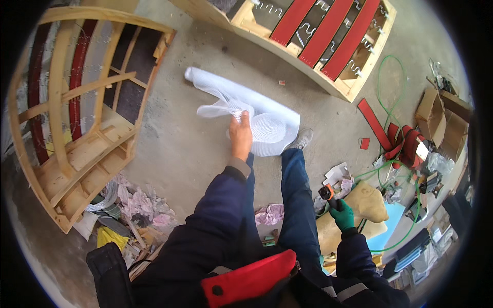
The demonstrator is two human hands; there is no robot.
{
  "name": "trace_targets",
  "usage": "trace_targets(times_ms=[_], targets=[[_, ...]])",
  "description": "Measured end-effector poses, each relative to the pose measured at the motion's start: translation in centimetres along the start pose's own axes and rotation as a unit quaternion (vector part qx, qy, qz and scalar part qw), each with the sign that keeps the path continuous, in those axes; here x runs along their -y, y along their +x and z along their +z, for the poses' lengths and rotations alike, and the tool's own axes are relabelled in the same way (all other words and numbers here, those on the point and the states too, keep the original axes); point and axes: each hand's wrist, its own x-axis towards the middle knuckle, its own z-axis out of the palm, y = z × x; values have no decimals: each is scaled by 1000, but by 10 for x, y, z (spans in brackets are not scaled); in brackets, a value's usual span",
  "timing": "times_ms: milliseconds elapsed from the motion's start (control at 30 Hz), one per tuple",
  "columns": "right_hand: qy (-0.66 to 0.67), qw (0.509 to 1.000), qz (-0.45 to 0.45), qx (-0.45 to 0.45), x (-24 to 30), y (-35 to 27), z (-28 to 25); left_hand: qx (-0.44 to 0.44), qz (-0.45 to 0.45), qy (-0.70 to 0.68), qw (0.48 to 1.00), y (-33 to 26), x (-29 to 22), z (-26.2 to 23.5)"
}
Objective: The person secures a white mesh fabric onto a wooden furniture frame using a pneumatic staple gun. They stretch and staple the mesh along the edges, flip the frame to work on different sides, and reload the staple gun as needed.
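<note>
My bare left hand (240, 137) is closed on the loose end of a roll of white mesh (267, 105). The roll slants across the concrete floor in front of my feet, and its unrolled edge bunches up around my fingers. At the lower right, my right hand (342, 215) wears a green glove. It is closed around an orange-and-black hand tool (326, 193), whose exact kind I cannot make out. The tool's head points away from me, above a tan foam piece (365, 203).
Wooden seat frames with red webbing stand at the left (64, 108) and far right (328, 36). A green hose (380, 97) winds along the right, past red webbing strips (408, 146) and a cardboard box (442, 120). Pinkish scraps (141, 205) litter the floor at lower left.
</note>
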Motion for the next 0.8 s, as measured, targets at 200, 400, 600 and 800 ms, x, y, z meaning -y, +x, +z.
trace_targets(times_ms=[200,400,600,800], targets=[[67,996,-49,-10,-2,-36,-44,82,30,74,993,-90,-101,-7],[121,990,-55,-45,-62,-54,-99,-19,27,50,998,-122,-174,-45],[115,985,-12,-125,-128,-68,-121,188,80,89,975,-157,-291,-41],[187,974,65,-109,-155,-77,-115,185,115,-60,974,-217,-354,21]])
